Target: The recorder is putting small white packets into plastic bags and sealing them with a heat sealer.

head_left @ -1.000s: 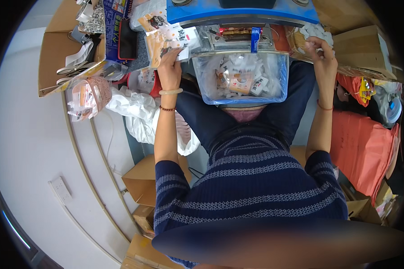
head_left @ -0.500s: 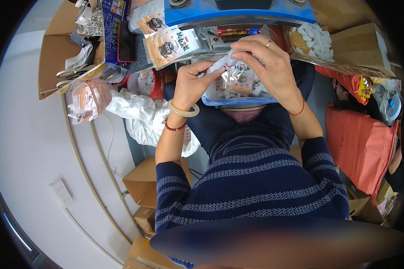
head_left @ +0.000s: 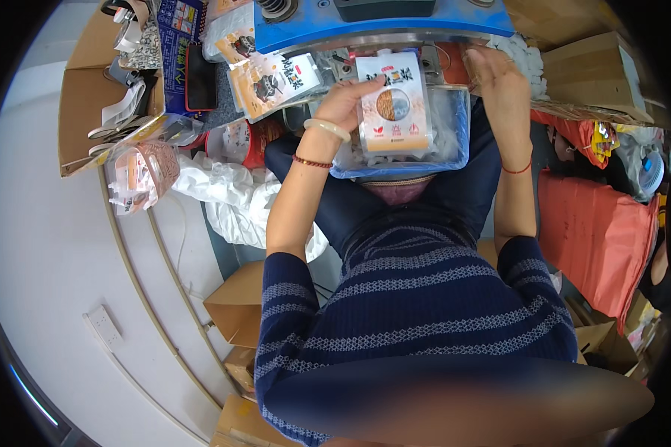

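My left hand [head_left: 347, 100] grips a white and orange printed pouch [head_left: 414, 123] by its left edge, thumb lying across the front. The pouch is upright, with a round window in its face and what looks like a small white spout at the top. It hangs over a blue-lined bin [head_left: 463, 141] between my knees, where clear plastic and small pale pieces lie. My right hand [head_left: 503, 93] is raised beside a box of small white plastic parts [head_left: 531, 65]. Its fingertips are bent but smeared, so whether they hold anything does not show.
A blue machine [head_left: 425, 26] stands at the bench's far side. More printed pouches [head_left: 276, 82] and a black phone [head_left: 200, 78] lie at left. A cardboard box [head_left: 74, 112] holding tools is at far left; a red bag [head_left: 589, 238] stands at right.
Both hands were together at the pouch's top over the bin. Now the left alone holds the pouch, front facing up, and the right has moved away rightward to the white parts.
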Demonstrator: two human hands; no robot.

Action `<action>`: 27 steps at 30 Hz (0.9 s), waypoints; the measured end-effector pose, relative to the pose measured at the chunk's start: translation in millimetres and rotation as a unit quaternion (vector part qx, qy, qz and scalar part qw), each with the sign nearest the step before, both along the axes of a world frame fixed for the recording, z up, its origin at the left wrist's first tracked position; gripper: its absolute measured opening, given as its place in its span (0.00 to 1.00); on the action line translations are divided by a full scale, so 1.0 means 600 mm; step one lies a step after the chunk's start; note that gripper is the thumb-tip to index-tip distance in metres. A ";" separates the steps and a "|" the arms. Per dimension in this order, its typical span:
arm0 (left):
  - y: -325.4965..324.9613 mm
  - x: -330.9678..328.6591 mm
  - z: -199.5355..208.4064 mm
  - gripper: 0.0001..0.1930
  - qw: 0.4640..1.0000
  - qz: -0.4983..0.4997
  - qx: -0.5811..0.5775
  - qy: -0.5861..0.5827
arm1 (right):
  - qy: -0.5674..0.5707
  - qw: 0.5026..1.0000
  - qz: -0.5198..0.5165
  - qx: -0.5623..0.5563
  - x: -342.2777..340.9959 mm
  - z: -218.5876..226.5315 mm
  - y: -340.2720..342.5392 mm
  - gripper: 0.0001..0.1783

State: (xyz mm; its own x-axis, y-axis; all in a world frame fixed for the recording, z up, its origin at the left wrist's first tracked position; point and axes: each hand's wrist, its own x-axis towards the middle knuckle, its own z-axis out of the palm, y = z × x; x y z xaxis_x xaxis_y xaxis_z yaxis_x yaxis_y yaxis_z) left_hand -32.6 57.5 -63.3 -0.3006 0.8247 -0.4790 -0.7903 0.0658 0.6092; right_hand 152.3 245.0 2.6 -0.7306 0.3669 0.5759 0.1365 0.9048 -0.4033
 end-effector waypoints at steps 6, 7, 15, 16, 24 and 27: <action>0.006 0.005 -0.026 0.10 0.998 0.012 -0.003 0.061 | -0.132 0.989 -0.064 0.013 -0.003 -0.105 0.125 0.19; -0.004 0.000 -0.010 0.11 0.990 -0.027 -0.047 0.131 | -0.132 0.989 -0.061 0.013 0.000 -0.106 0.126 0.19; -0.161 -0.087 -0.085 0.26 0.460 0.045 -0.182 0.868 | -0.181 0.981 -0.069 -0.014 0.006 -0.101 0.115 0.18; -0.174 -0.074 -0.083 0.25 0.467 0.025 -0.179 0.865 | -0.183 0.980 -0.071 -0.015 0.010 -0.102 0.118 0.18; -0.142 -0.071 -0.026 0.18 0.550 0.171 -0.206 0.791 | -0.169 0.966 -0.184 0.071 0.034 -0.071 0.111 0.13; -0.132 -0.079 -0.016 0.17 0.466 0.169 -0.226 0.839 | -0.031 0.983 -0.176 -0.052 0.054 -0.017 0.067 0.13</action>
State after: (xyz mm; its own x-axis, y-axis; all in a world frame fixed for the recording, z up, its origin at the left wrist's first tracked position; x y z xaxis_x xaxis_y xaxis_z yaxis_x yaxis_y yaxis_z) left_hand -79.9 -21.9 -73.0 -0.6411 0.5231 0.5616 0.7605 0.5316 0.3729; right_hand 184.7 285.4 -7.7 -0.5808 0.6567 0.4810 0.4602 0.7523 -0.4715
